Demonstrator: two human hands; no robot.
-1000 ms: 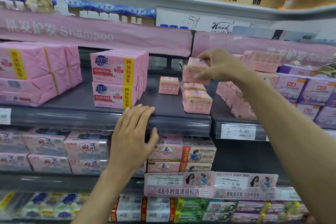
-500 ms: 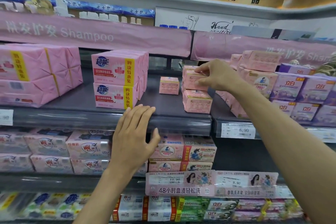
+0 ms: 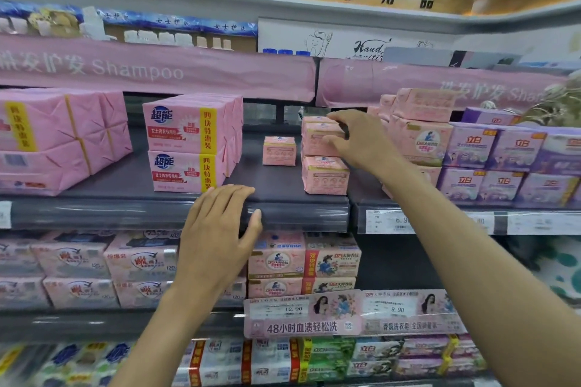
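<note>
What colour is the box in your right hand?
Pink: the box gripped by the right hand; head view shows it.

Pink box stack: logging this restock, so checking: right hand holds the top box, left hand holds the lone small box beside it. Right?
Not quite. The right hand does hold the top box, but the left hand rests flat on the shelf edge, fingers straight; the lone small box stands untouched. The head view shows it.

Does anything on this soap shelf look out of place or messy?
One small pink box stands alone, set back on the shelf, apart from the stack whose top box the right hand grips. Nothing looks spilled or damaged.
</note>
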